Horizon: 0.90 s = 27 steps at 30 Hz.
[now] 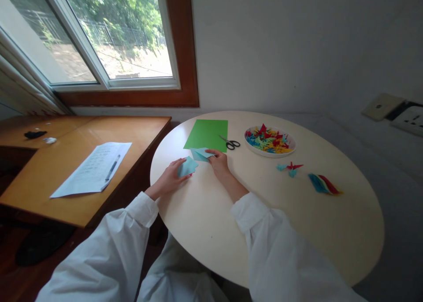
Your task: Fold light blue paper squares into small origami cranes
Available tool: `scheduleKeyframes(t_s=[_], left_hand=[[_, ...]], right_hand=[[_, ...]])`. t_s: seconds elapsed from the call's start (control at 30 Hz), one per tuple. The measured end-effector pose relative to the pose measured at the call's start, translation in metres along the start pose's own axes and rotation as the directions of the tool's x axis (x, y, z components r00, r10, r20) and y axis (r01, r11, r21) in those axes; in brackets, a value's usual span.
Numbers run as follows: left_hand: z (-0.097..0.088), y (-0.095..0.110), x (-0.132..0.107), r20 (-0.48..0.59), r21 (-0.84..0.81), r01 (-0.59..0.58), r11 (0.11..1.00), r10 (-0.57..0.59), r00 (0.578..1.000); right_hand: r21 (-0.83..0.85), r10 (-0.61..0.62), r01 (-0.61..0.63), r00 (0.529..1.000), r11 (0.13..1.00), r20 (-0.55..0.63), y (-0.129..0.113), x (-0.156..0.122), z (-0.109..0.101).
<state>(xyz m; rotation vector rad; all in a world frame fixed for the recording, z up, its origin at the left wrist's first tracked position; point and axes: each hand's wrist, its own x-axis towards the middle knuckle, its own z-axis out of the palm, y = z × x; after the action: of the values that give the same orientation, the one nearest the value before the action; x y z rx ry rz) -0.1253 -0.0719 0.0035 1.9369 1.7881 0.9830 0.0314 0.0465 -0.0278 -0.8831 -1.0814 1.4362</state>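
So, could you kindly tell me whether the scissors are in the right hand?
No, the scissors lie with their blades on the green sheet, beyond the right hand, which holds light-blue paper.

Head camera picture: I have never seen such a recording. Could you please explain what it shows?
There is no machine, only a person's bare hands, seen from a camera worn on the head. The left hand seems to hold a light-blue paper; the right hand pinches a folded light-blue piece. On the round table lie a green sheet, scissors and a white dish of small folded papers, with some loose folded figures and a fan of coloured papers nearer the camera.
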Motion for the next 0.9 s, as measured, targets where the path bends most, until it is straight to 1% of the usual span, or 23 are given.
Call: scheduleKeyframes(t_s=[0.1, 0.23, 0.3, 0.37, 0.53, 0.6, 0.73, 0.9], left_hand=[[0.0, -0.004, -0.001, 0.023, -0.02, 0.019, 1.0, -0.018, 1.0], [-0.005, -0.006, 0.001, -0.04, -0.156, 0.071, 0.985, -0.078, 0.996], [-0.007, -0.006, 0.001, -0.058, -0.192, 0.081, 0.978, -0.094, 0.994], [-0.008, -0.008, 0.001, -0.056, -0.165, 0.064, 0.984, -0.074, 0.996], [-0.009, -0.017, 0.001, -0.035, 0.061, 0.028, 0.998, -0.025, 0.999], [-0.009, -0.022, 0.002, -0.036, 0.116, 0.02, 0.993, -0.016, 0.999], [-0.009, -0.027, 0.004, -0.051, 0.148, 0.019, 0.989, -0.012, 0.999], [-0.007, -0.023, 0.003, -0.08, 0.142, 0.014, 0.99, -0.003, 0.997]], right_hand=[[-0.014, -0.002, 0.002, 1.0, 1.0, 0.0, -0.001, -0.001, 0.0], [-0.029, -0.008, 0.007, 1.0, 1.0, -0.004, 0.0, -0.001, 0.0], [-0.032, -0.008, 0.008, 1.0, 0.999, -0.001, 0.001, -0.001, 0.0], [-0.03, -0.008, 0.008, 1.0, 1.0, 0.003, 0.002, 0.0, 0.0], [-0.017, -0.01, 0.01, 1.0, 1.0, 0.005, 0.002, -0.001, 0.001], [-0.015, -0.012, 0.013, 1.0, 1.0, 0.007, 0.002, -0.001, 0.001], [-0.018, -0.013, 0.013, 1.0, 1.0, 0.012, 0.002, -0.001, 0.001], [-0.03, -0.005, 0.006, 1.0, 1.0, 0.022, 0.003, -0.001, 0.001]])
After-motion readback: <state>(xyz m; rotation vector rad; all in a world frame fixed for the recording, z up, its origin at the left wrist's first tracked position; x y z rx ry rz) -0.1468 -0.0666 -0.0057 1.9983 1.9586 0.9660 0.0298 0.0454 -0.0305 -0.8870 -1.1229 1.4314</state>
